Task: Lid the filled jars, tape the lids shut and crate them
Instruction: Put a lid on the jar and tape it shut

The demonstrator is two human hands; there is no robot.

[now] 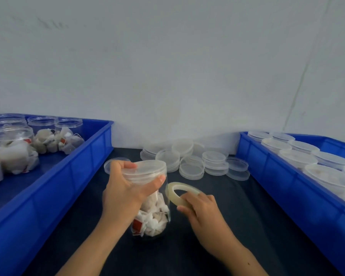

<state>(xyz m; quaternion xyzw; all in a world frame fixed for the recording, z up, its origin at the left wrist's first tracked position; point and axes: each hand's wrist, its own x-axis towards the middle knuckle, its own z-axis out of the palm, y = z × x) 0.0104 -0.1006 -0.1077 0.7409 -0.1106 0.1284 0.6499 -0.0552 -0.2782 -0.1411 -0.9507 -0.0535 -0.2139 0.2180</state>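
Observation:
A clear plastic jar (pixel 155 216) filled with white tea bags stands on the dark table in front of me, with a clear lid (pixel 149 166) on its mouth. My left hand (pixel 124 192) grips the jar's neck just under the lid, thumb on the right side. A roll of clear tape (pixel 179 193) is held beside the jar's right side by my right hand (pixel 199 212), whose fingers curl round the roll's lower edge. The roll touches or nearly touches the jar below the lid.
A blue crate (pixel 84 166) on the left holds open filled jars (pixel 14 144). Loose clear lids (pixel 193 160) lie piled at the back of the table by the wall. A blue crate (pixel 287 192) on the right holds several lidded jars (pixel 315 162).

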